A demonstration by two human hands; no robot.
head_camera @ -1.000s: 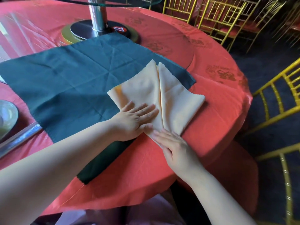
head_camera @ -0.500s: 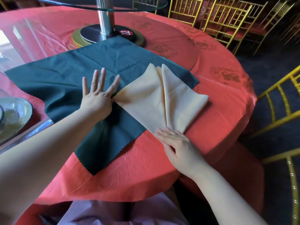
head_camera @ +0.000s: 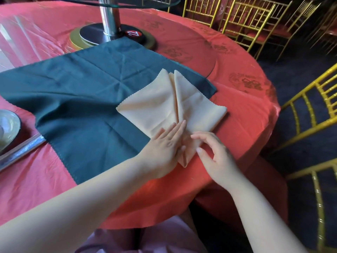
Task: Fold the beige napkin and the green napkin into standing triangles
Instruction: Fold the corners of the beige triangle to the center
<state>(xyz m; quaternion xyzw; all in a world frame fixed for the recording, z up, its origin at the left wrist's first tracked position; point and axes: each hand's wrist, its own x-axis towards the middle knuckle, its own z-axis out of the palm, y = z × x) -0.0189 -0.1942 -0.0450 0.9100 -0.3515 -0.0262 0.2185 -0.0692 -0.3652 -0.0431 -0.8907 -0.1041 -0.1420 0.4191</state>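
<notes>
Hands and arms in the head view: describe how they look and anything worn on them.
The left hand and right hand are bare: no gloves, rings, watch or bracelets show. The left forearm and right forearm are uncovered to the frame's edge, no sleeve in view. Nails on the fingers look short and plain.

Your left hand covers the near left part of the beige napkin, so the fold under it is hidden. Whether your right hand pinches the napkin's near tip or only touches it, one cannot tell. The beige napkin hides part of the green napkin, and the left edge cuts this one and also the plate. The gold print on the tablecloth is too blurred to read.
</notes>
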